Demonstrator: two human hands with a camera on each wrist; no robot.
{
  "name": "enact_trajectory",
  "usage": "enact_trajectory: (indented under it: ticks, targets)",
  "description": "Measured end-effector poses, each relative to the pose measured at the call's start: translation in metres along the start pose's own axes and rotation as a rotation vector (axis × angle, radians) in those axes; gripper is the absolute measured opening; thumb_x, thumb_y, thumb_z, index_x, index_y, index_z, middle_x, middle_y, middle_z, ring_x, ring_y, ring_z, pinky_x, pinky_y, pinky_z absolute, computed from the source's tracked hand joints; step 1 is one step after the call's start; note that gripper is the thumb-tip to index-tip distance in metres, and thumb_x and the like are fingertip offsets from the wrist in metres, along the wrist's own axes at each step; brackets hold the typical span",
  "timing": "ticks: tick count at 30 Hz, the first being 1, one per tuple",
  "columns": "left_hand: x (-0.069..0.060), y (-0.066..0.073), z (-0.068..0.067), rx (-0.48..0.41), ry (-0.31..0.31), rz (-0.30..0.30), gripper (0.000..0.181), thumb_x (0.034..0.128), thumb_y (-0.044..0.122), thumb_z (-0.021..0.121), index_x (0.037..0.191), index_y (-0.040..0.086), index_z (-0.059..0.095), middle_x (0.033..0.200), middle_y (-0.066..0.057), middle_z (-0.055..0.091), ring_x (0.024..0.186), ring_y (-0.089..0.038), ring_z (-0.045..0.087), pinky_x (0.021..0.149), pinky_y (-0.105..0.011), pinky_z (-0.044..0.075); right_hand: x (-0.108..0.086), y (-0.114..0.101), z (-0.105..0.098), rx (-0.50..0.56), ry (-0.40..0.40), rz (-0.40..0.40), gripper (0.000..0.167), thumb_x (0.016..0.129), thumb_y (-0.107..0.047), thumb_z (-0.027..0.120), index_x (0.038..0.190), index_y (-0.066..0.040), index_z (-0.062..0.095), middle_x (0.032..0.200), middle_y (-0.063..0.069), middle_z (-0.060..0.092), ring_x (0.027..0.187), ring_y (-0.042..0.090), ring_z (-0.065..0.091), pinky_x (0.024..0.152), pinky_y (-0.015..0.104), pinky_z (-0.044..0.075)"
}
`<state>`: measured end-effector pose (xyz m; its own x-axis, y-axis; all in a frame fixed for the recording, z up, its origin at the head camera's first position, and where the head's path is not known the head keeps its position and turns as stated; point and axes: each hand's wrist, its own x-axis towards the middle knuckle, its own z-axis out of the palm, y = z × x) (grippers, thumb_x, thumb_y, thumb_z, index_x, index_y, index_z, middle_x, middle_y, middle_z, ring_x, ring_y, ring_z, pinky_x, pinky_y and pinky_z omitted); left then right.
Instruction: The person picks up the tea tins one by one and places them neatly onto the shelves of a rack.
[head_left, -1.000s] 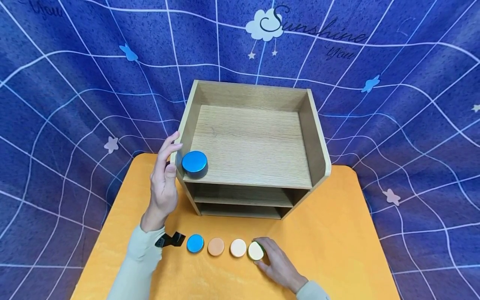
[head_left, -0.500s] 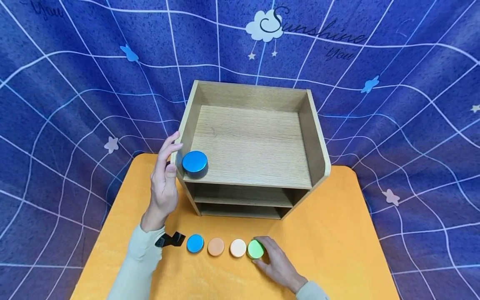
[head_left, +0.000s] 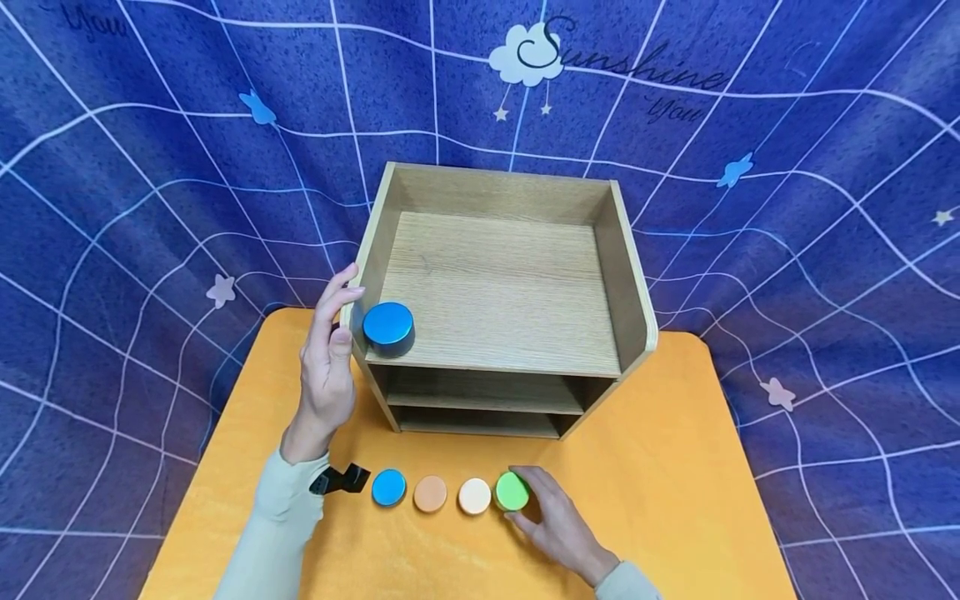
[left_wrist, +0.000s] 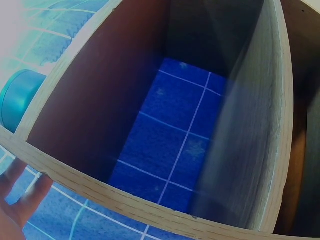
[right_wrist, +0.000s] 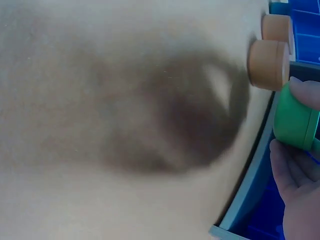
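Thumb and fingers of your right hand (head_left: 553, 521) pinch the green jar (head_left: 512, 492), which lies to that hand's left, just beside the pale jar (head_left: 475, 497); your left hand (head_left: 328, 375), fingers relaxed, touches the wooden shelf (head_left: 498, 283), well apart.

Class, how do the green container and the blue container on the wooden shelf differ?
The green container has a lighter top than the blue container.
The right hand grips the green container, while no hand holds the blue container.
The green container is in front of the wooden shelf; the blue container stands on its top level.
Both are round and squat.
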<state>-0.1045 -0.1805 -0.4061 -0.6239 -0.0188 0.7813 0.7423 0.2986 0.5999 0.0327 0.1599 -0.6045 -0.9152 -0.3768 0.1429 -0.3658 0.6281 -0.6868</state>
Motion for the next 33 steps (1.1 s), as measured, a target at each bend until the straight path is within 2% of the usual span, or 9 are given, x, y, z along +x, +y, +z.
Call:
enact_trajectory:
  ticks: [6, 19, 33]
  targets:
    - [-0.001, -0.001, 0.000, -0.008, 0.002, 0.003, 0.056, 0.1163, 0.038, 0.040, 0.141, -0.010, 0.056, 0.163, -0.020, 0.048, 0.153, -0.040, 0.041, 0.129, -0.050, 0.028, 0.000, -0.008, -0.008, -0.019, 0.014, -0.029, 0.072, 0.087, -0.018, 0.092, 0.150, -0.008, 0.059, 0.139, 0.003, 0.065, 0.126, 0.019, 0.065, 0.101, 0.040, 0.059]
    - [0.000, 0.000, 0.001, -0.004, -0.006, 0.006, 0.056, 0.1161, 0.039, 0.040, 0.142, -0.009, 0.056, 0.163, -0.019, 0.048, 0.153, -0.040, 0.042, 0.129, -0.050, 0.029, 0.004, -0.029, -0.028, -0.024, 0.049, -0.112, 0.074, 0.084, -0.017, 0.094, 0.149, -0.005, 0.060, 0.139, 0.007, 0.066, 0.126, 0.024, 0.067, 0.101, 0.041, 0.060]
    - [0.000, -0.002, 0.001, -0.006, 0.001, 0.015, 0.058, 0.1162, 0.040, 0.039, 0.140, -0.010, 0.056, 0.162, -0.020, 0.049, 0.152, -0.040, 0.043, 0.129, -0.049, 0.029, 0.009, -0.053, -0.046, -0.013, 0.071, -0.163, 0.073, 0.084, -0.021, 0.095, 0.147, -0.008, 0.062, 0.134, 0.001, 0.068, 0.119, 0.016, 0.069, 0.096, 0.036, 0.062]
